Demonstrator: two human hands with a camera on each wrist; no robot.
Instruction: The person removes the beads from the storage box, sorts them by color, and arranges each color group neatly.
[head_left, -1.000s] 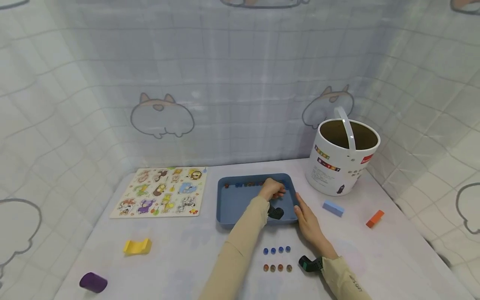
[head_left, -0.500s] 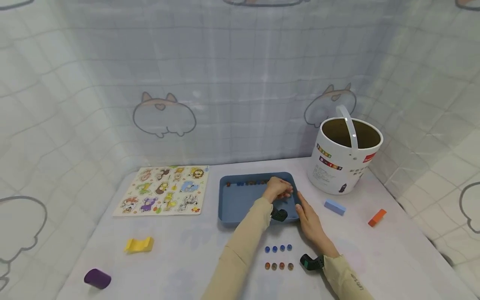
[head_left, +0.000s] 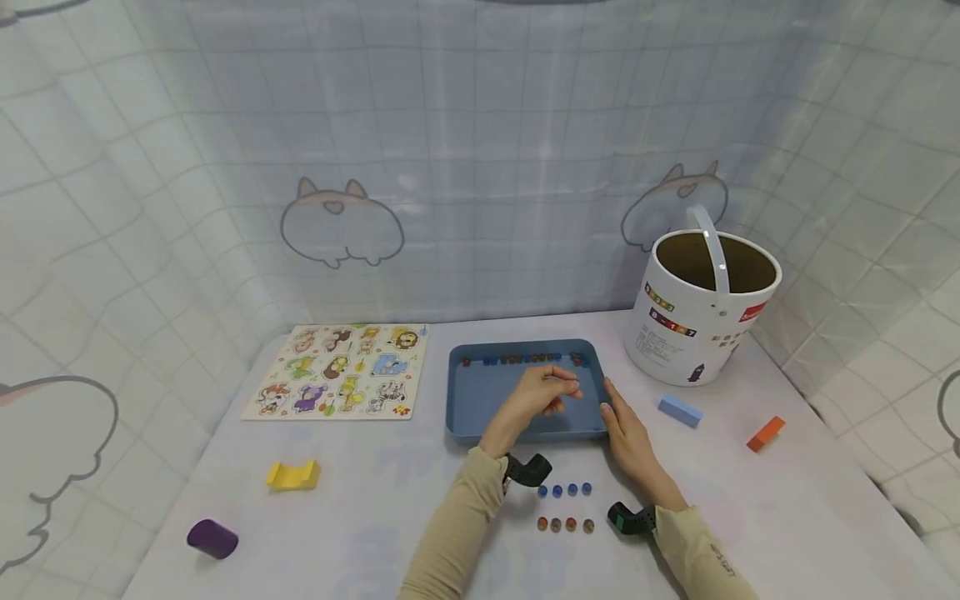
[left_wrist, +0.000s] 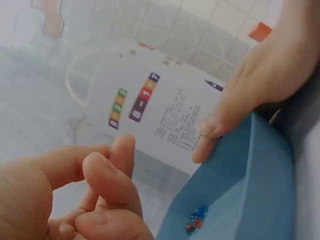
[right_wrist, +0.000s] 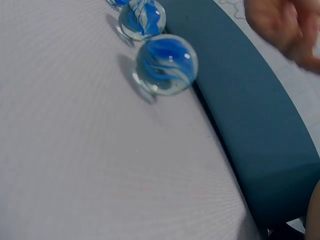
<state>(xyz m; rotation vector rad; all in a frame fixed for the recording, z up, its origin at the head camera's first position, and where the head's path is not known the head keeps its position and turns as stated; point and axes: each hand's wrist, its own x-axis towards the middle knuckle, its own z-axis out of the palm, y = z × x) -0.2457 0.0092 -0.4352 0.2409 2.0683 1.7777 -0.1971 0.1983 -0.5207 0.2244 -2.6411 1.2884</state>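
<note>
Lettering first: the white handled bucket (head_left: 693, 342), at the worktop's (head_left: 375, 517) far right corner, carries a coloured strip reading "8-1=7", a shorter number strip above it, fine text too small to read and a red label. Dark lettering on the right sleeve (head_left: 693, 542), not legible for certain.

Blue rectangular tray (head_left: 480, 400) sits near the worktop's far edge, long axis left to right, roughly parallel to that edge. Inside, glass marbles (head_left: 527, 359) line the far wall, one at the far left corner, a few at the far right.

Left hand (head_left: 538, 392) over the tray, fingers loosely bent, nothing seen between them. Right hand (head_left: 630, 429) at the right wall, fingers straight along its outside, thumb apart.

Worktop strip separates tray's near wall from four blue marbles (head_left: 572, 490); four brownish marbles (head_left: 572, 525) nearer, rows parallel. Light blue block (head_left: 680, 412) right of the tray.
</note>
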